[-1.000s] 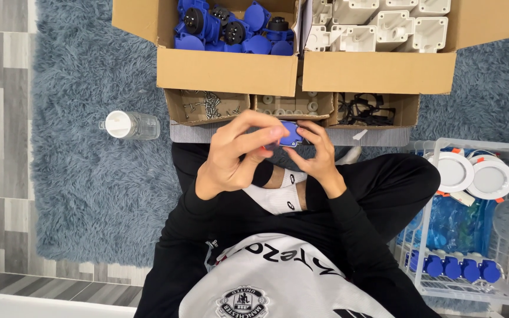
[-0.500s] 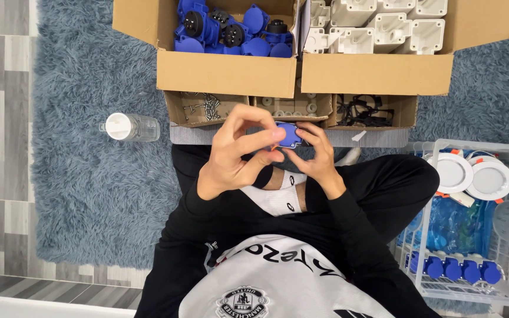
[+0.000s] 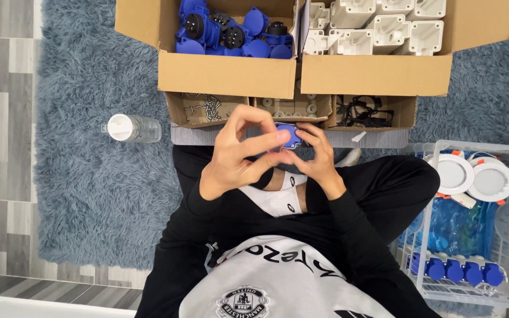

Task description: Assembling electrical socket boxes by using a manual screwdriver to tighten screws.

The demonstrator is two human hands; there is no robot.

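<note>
A: Entry. Person sat cross-legged on the shaggy grey-blue rug (image 3: 83, 194). Where was the part?

B: The small blue plastic socket piece (image 3: 290, 135) was held above the lap, just in front of the three shallow cardboard trays (image 3: 293, 109), between both hands.

A: Grip state?

B: Left hand (image 3: 240, 150): thumb and fingertips pinched closed on the piece's left edge, index arched over it. Right hand (image 3: 316, 156): fingers curled shut around its right side and underside. Neither hand was open.

A: Advice for the step?

B: Judged: right hand should steady the piece while the left works with fingertips only; keep it over the lap so small parts don't drop into the rug.
</note>
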